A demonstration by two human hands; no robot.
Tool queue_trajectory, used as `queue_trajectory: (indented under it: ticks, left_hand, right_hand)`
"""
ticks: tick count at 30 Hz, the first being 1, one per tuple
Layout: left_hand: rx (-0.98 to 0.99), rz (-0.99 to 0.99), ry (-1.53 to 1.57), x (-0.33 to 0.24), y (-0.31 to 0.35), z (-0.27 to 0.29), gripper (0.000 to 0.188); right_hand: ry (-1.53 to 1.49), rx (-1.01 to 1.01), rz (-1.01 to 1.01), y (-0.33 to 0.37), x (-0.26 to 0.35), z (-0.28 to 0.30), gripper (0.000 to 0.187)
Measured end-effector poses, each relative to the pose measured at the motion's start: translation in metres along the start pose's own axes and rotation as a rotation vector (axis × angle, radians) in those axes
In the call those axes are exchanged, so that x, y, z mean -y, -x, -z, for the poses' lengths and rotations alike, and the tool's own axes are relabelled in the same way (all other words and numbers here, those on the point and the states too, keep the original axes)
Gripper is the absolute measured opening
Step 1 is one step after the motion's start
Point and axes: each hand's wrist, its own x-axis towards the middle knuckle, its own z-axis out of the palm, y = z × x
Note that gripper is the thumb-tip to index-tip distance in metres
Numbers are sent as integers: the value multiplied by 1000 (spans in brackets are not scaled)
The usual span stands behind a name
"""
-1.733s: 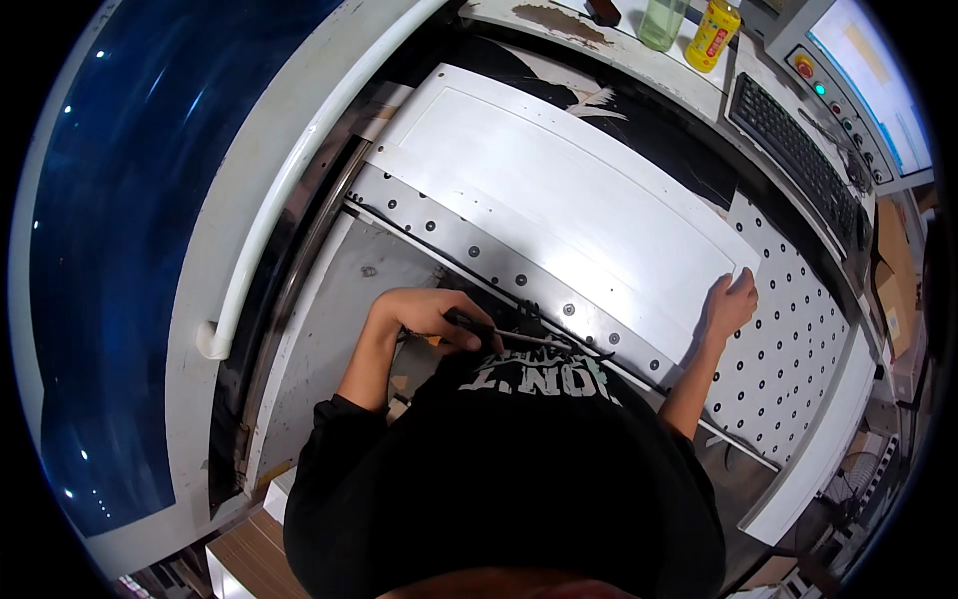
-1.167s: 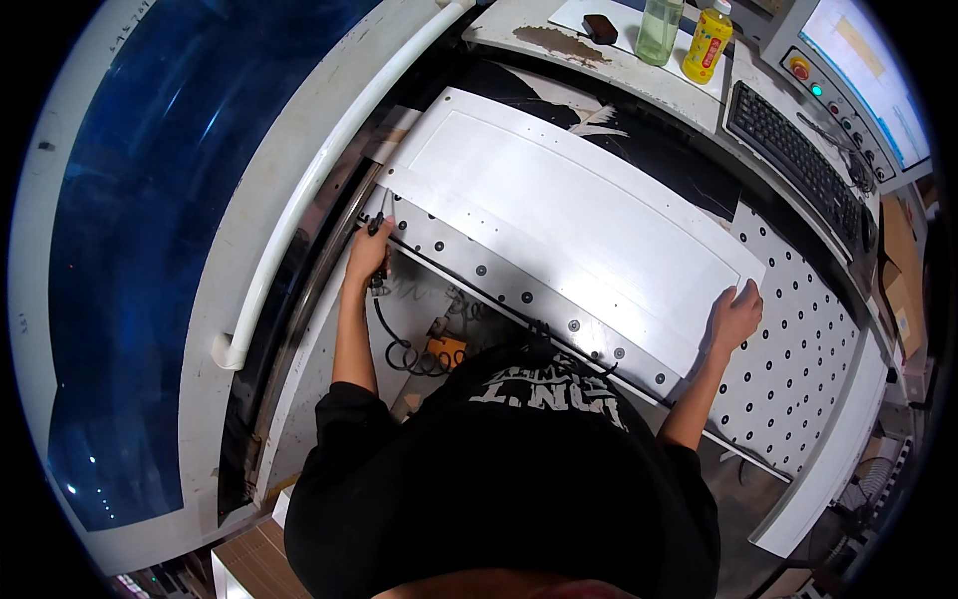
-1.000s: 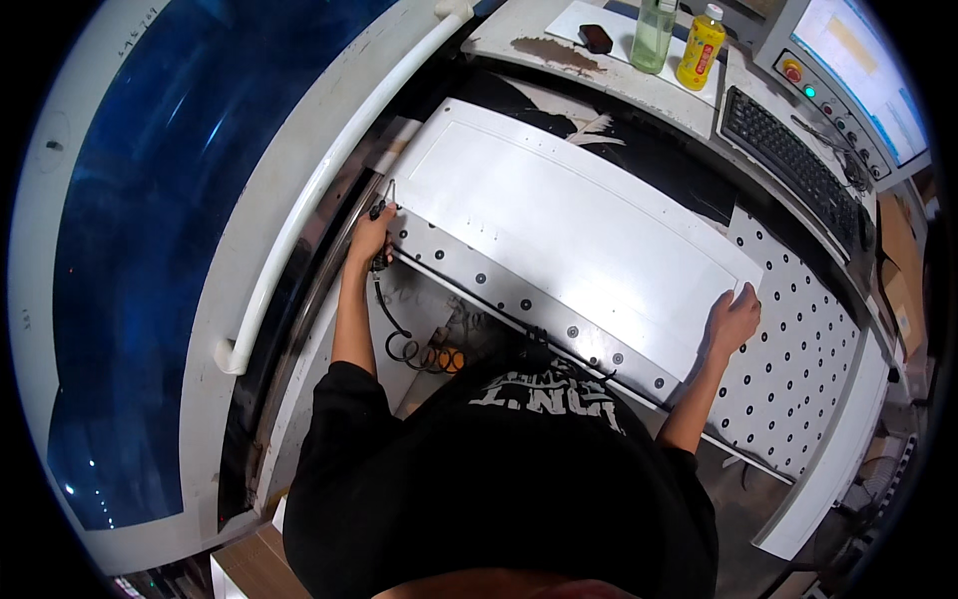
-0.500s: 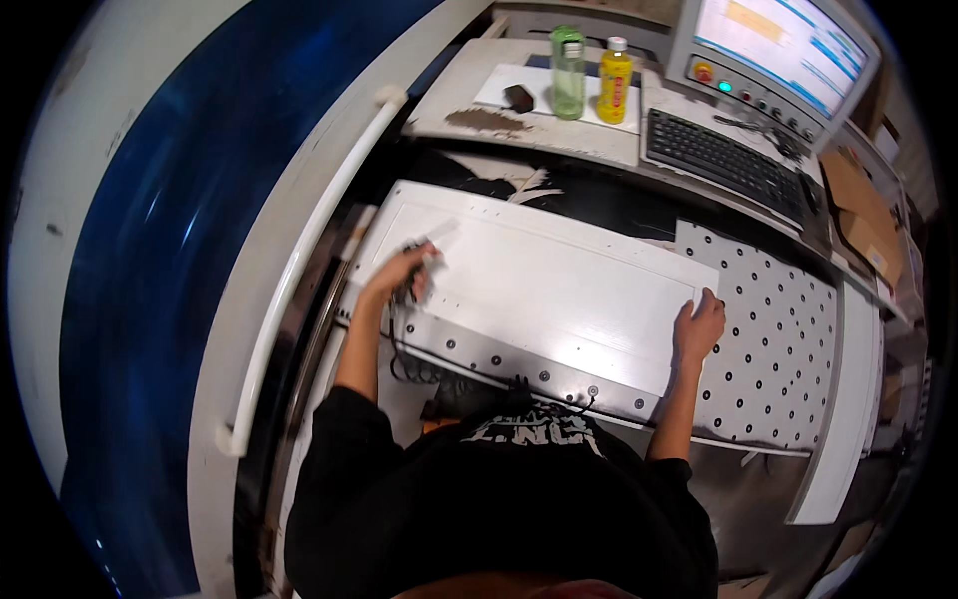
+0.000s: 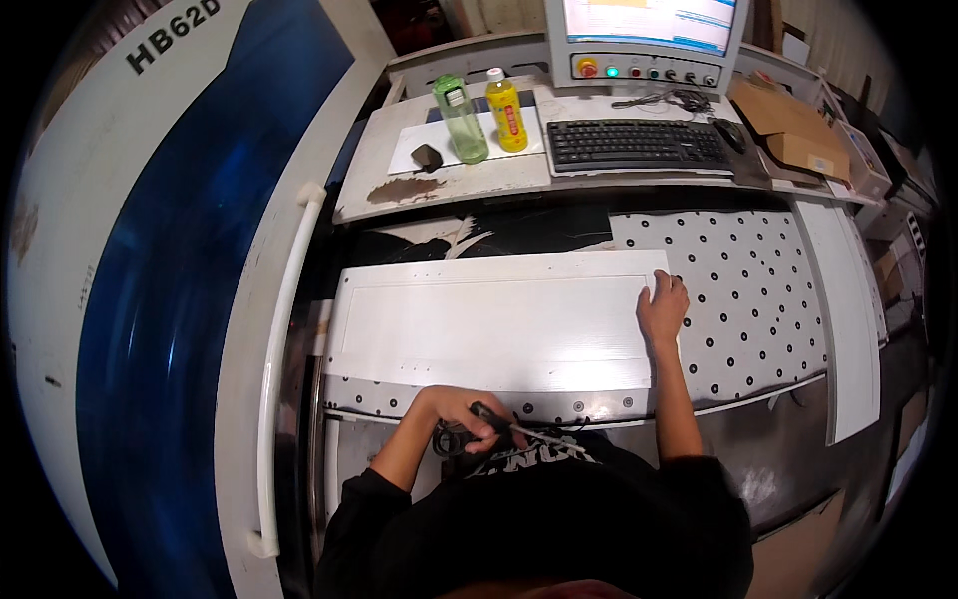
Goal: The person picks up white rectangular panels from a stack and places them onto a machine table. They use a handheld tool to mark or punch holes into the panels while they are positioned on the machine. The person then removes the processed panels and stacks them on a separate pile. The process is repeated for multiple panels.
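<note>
1. The person is wearing a black top (image 5: 539,519) and leaning over a machine bed, both forearms reaching forward from the lower edge.
2. The left hand (image 5: 459,411) is curling its fingers shut around a thin dark tool (image 5: 519,429) with a black cord, holding it just above the near edge of the bed, close to the chest.
3. The right hand (image 5: 664,304) is lying flat on the right end of a long white panel (image 5: 494,321), fingers together and stretched out, gripping nothing.
4. The white panel is resting lengthwise across the bed, its right end overlapping a white dotted plate (image 5: 758,299) with rows of black holes.
5. A white rail (image 5: 284,339) is running along the left of the bed, beside a big blue and white cover (image 5: 170,280).
6. Beyond the panel, a worn white shelf (image 5: 399,165) is carrying a green bottle (image 5: 461,120), a yellow bottle (image 5: 506,112) just beside it, a small dark object (image 5: 427,157) and a black keyboard (image 5: 639,146).
7. Farthest away, a screen (image 5: 649,20) is glowing above a row of coloured buttons, with cardboard boxes (image 5: 793,125) to the right.
</note>
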Motion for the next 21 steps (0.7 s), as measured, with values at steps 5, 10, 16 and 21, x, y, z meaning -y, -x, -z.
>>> queue_trajectory:
  ticks: [5,10,16,21]
  left_hand:
    - [28,2,188,-17,-5,-14,44]
    - [110,-49,36,-10,-32,-4,59]
    - [272,214,30,-48,-110,-1,66]
    - [478,213,77,-47,-174,2,56]
  right_hand:
    - [-1,-39,0,0,-1,-2,45]
    - [-3,-9,-10,1,4,-2,45]
    - [20,-21,11,1,-2,-1,47]
    - [-5,-22,19,3,-2,0,48]
